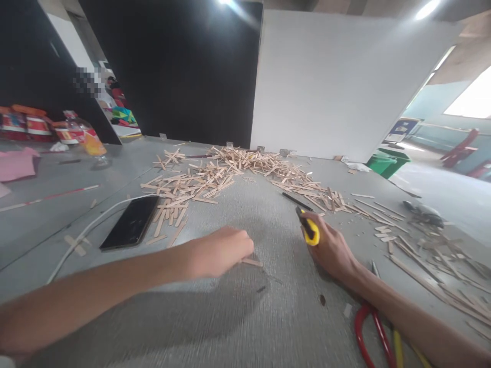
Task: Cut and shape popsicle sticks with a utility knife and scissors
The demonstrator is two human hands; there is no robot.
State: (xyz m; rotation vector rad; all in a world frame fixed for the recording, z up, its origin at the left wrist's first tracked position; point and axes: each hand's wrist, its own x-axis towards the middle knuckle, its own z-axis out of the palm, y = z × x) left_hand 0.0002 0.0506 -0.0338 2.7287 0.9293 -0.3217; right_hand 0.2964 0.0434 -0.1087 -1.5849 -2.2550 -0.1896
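My left hand [222, 250] is closed near the middle of the grey table, fingers curled down. A short wooden craft stick [253, 262] juts out from beneath its fingers; the fingertips on it are hidden. In my right hand [332, 250] is a yellow and black utility knife [311, 230], its dark front end pointing up and left. A dark pen-like rod [297, 201] lies just beyond the knife. Heaped craft sticks [215, 179] spread in an arc in front of both hands. Under my right forearm lies a red-handled tool [362, 324], partly covered.
A phone [130, 223] with a white cable [86, 230] lies at left. Behind it stands a bottle of orange drink [92, 143]. Yellow handles [398, 347] show at lower right. Loose wood strips [418, 263] cover the right side. Black [184, 71] and white [326, 82] panels rise behind.
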